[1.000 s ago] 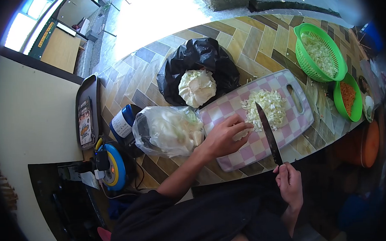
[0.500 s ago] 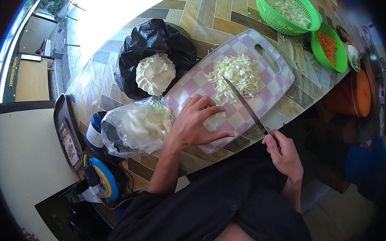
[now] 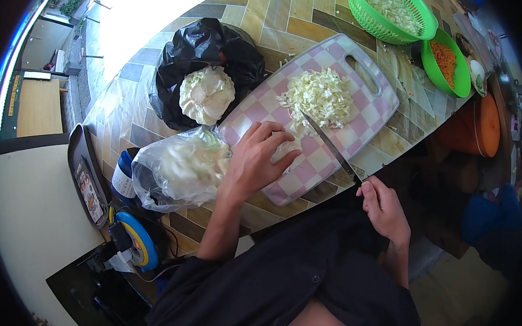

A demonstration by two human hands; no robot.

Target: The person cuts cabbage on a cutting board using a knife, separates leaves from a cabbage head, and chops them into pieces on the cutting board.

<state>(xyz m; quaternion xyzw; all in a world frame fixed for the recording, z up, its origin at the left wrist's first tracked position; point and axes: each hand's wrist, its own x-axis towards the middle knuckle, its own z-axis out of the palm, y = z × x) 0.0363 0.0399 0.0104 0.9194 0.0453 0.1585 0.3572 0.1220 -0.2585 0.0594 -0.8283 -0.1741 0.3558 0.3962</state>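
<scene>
Pink-checked board (image 3: 366, 114) | knife (image 3: 331, 145) crosses near edge (image 3: 302, 191) | room beside chopped cabbage (image 3: 322, 96)

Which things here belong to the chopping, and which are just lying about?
Part of the chopping:
right hand with knife
left hand around pale piece
checkered board
chopped cabbage
probably cabbage head, green colander

Apparently just lying about:
dark tray
blue-yellow reel
orange bucket

The herringbone table (image 3: 275, 19) carries a cutting board (image 3: 369, 109); by its left end, a black bag (image 3: 241, 53) and a clear bag (image 3: 174, 172); past its right end, a colander (image 3: 377, 27) and bowl (image 3: 433, 74); well left, a tray (image 3: 78, 145).
</scene>
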